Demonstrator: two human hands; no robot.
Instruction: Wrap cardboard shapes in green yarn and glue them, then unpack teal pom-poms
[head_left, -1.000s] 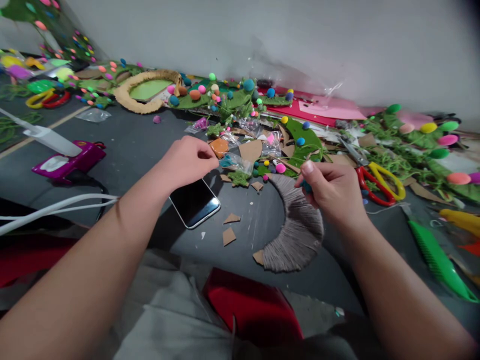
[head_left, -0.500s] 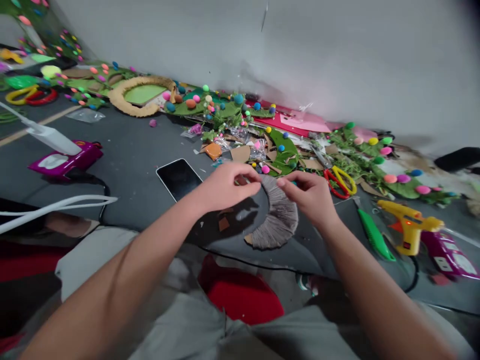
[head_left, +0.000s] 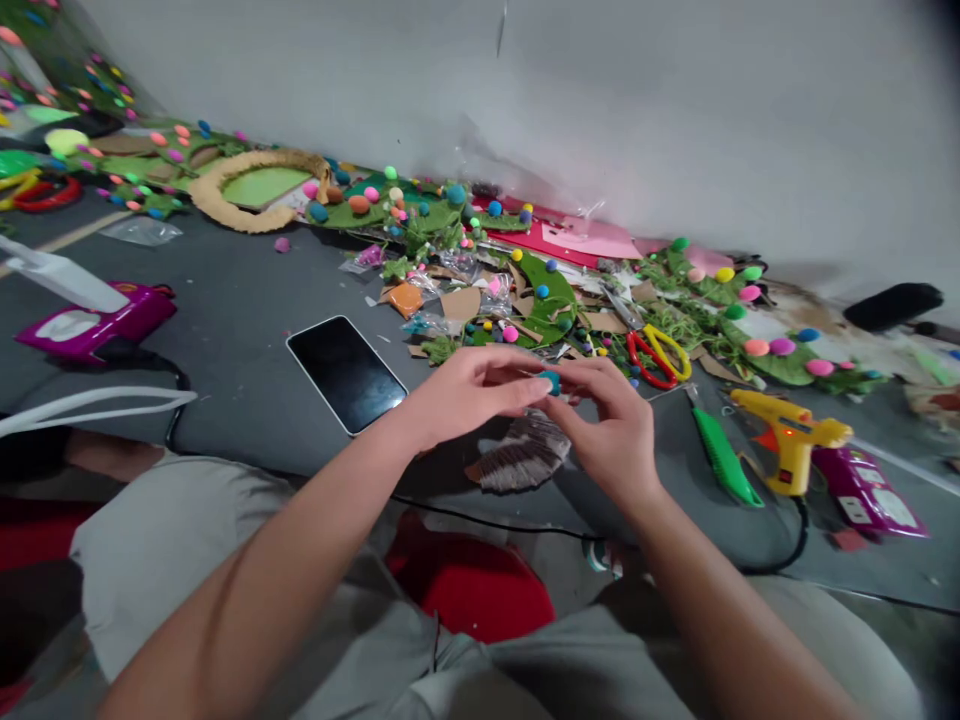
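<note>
We've got the visible crescent [head_left: 525,455] yarn-wrapped bar one tip [head_left: 473,472], teal bit [head_left: 552,382] not on it, pinched between our left hand [head_left: 476,395] and right hand [head_left: 616,425].

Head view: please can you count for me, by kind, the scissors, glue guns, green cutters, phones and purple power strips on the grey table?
Scissors: 2 (right pair; left pair, only handles clear)
Glue gun: 1
Green cutter: 1
Phone: 1
Purple power strips: 2 (left strip; right strip)
Total: 7
</note>
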